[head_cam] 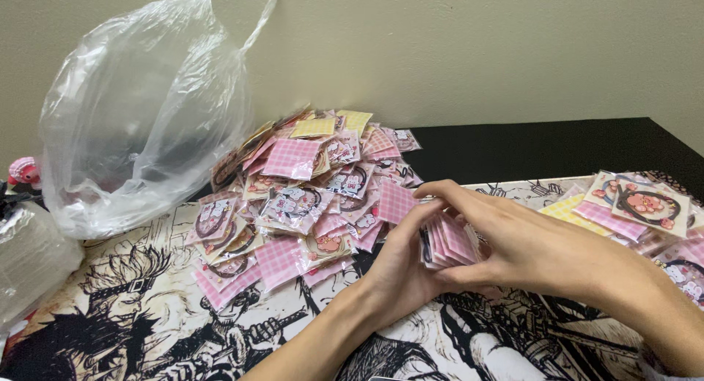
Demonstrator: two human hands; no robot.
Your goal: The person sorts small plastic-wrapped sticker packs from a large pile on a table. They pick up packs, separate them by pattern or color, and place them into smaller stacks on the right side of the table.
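Left hand (400,267) and right hand (513,245) both clasped around one small stack of pink checked packets (449,242), held just above the printed desk mat (147,308) near the desk's middle. Large heap of similar packets (308,190) piled toward the desk's rear edge against the wall; smaller batch (638,205) at the right edge. Clear plastic bag (139,117) standing at the rear left corner.
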